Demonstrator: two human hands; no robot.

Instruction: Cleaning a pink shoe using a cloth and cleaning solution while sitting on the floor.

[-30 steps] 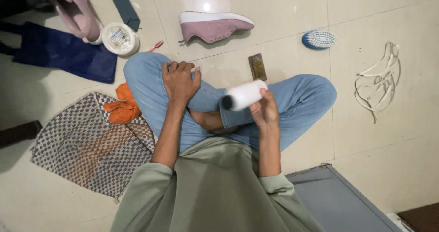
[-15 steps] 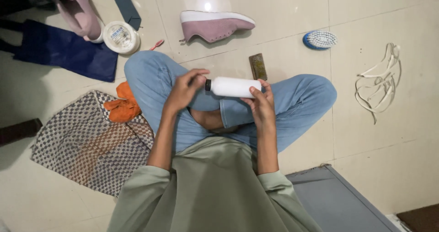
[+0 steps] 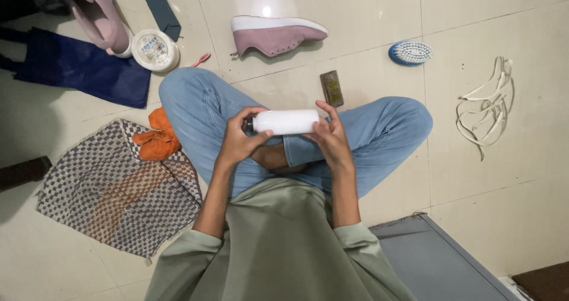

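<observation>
Head view: a white cylindrical bottle with a dark cap lies sideways above the crossed legs in blue jeans. Left hand curls closed around the cap end, thumb on top; right hand grips the base end, fingers wrapped behind, forearms angled inward.

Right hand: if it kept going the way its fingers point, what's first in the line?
The right hand holds the white bottle, fingers pointing up-frame. Past the bottle, the first thing is probably the small dark brown bar on the tiled floor; depth is unclear.
</observation>
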